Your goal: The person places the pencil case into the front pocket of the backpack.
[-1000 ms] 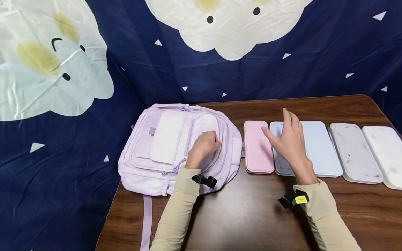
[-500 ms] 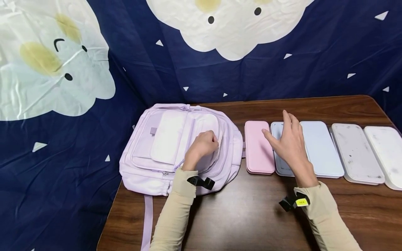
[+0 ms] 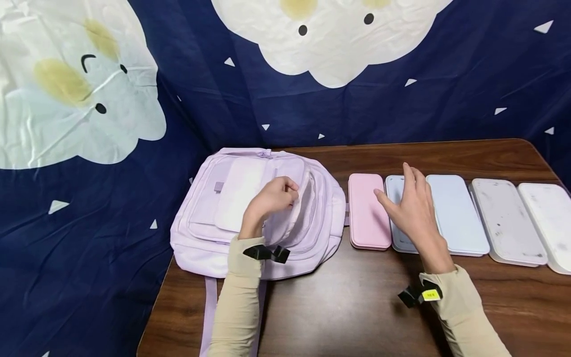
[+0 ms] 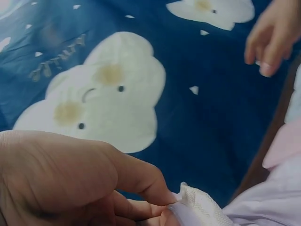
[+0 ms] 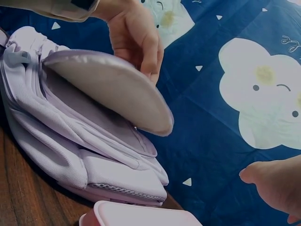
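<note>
A lavender backpack (image 3: 205, 218) lies on the table at the left. My left hand (image 3: 269, 201) pinches the edge of its front pocket flap (image 5: 113, 92) between thumb and fingers. The flap stands lifted from the pocket, which gapes toward the right; the pale lining shows in the right wrist view. My right hand (image 3: 412, 208) hovers with spread fingers above a blue-grey case (image 3: 399, 238) and holds nothing. Just left of it lies a pink case (image 3: 369, 213), beside the backpack. The right hand partly covers the blue-grey case in the head view.
A light blue case (image 3: 459, 215), a grey case (image 3: 508, 223) with dark specks and a white case (image 3: 548, 223) continue the row to the right. The brown wooden table (image 3: 339, 307) meets a navy cloth (image 3: 196, 64) with cloud faces behind. A strap (image 3: 209, 307) hangs toward the front.
My left hand has moved left and up with the pocket flap, and the pocket gapes wider. The right hand stays nearly in place over the cases.
</note>
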Demonstrator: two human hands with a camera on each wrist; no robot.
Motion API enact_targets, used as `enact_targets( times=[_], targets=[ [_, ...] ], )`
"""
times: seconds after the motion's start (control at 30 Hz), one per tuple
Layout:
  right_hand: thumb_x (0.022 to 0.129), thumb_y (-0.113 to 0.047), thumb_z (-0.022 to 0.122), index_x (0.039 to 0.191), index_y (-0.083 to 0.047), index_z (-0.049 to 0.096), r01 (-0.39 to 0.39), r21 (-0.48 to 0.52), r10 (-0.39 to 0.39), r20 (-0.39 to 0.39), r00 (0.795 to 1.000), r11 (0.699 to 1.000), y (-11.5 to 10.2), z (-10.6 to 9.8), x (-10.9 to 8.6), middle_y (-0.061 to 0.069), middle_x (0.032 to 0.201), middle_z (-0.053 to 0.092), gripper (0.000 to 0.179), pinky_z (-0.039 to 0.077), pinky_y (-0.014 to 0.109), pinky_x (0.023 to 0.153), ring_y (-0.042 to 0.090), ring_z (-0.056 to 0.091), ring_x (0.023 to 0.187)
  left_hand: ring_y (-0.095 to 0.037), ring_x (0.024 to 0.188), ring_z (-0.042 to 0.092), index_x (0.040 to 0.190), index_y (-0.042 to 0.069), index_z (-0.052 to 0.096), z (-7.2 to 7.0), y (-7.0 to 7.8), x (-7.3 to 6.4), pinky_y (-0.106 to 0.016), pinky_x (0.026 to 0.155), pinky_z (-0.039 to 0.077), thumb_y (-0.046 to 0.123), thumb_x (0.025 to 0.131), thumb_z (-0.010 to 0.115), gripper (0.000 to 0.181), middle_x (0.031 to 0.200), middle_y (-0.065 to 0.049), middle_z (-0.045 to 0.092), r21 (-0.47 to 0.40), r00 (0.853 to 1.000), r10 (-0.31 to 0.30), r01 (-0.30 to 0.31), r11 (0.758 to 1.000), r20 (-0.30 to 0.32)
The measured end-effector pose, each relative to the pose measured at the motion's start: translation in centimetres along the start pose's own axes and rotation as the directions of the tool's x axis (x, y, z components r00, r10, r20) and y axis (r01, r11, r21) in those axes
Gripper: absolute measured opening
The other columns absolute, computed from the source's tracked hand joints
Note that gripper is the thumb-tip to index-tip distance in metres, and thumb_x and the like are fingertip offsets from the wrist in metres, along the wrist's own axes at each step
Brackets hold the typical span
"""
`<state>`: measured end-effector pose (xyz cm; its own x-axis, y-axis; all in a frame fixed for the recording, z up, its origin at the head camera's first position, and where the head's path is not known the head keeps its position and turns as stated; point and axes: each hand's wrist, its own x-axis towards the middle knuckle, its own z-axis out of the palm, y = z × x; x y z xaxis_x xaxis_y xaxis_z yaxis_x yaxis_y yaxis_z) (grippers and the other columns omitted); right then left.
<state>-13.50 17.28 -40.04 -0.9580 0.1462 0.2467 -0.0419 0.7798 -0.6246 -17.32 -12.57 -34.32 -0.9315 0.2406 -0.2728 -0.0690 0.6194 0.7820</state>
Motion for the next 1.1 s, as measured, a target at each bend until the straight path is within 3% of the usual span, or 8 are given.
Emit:
enact_targets(
  times=[0.13, 0.37, 0.6, 1.1],
  targets=[
    [0.084, -0.041, 0.069, 0.151, -0.005, 0.021, 0.011, 0.000, -0.011, -0.012, 1.000, 1.000, 0.1, 0.1, -0.1, 0.027, 0.148, 0.028, 0.089, 0.026, 0.062, 0.106, 0.048, 0.029, 0.133, -0.013, 0.068, 0.053, 0.105, -0.006, 0.054, -1.6, 0.1, -0.8, -0.022, 0.061, 0.050, 0.000, 0.087, 0.047, 0.020, 0.081, -0.005, 0.051, -0.140, 0.999, 0.023, -0.027, 0.990, -0.028],
    [0.084, -0.041, 0.069, 0.151, -0.005, 0.021, 0.017, -0.006, -0.017, -0.007, 1.000, 1.000, 0.0, 0.2, -0.3, 0.026, 0.149, 0.027, 0.090, 0.026, 0.062, 0.106, 0.048, 0.028, 0.134, -0.008, 0.066, 0.051, 0.102, -0.006, 0.051, -5.5, -0.3, -2.5, -0.018, 0.059, 0.047, -0.004, 0.086, 0.046, 0.017, 0.081, -0.002, 0.050, -0.327, 0.988, 0.092, -0.127, 0.936, -0.120],
    [0.083, -0.041, 0.070, 0.150, -0.003, 0.023, 0.040, -0.003, -0.040, -0.017, 0.999, 0.999, -0.1, 0.2, -0.8, 0.027, 0.148, 0.030, 0.090, 0.026, 0.061, 0.107, 0.048, 0.030, 0.133, -0.008, 0.068, 0.051, 0.105, -0.007, 0.051, -8.2, -0.4, -3.0, -0.018, 0.062, 0.049, -0.002, 0.087, 0.044, 0.020, 0.082, -0.001, 0.051, -0.274, 0.988, 0.091, -0.121, 0.954, -0.121],
    [0.082, -0.041, 0.072, 0.147, 0.002, 0.025, 0.063, 0.007, -0.064, 0.084, 0.994, 0.998, -0.3, 1.8, -4.0, 0.032, 0.141, 0.035, 0.091, 0.028, 0.062, 0.105, 0.050, 0.033, 0.129, -0.004, 0.071, 0.053, 0.111, -0.006, 0.047, -11.4, 0.0, -3.8, -0.017, 0.067, 0.050, 0.003, 0.093, 0.045, 0.021, 0.090, 0.000, 0.051, -0.227, 0.995, 0.038, -0.058, 0.972, -0.091]
  ],
)
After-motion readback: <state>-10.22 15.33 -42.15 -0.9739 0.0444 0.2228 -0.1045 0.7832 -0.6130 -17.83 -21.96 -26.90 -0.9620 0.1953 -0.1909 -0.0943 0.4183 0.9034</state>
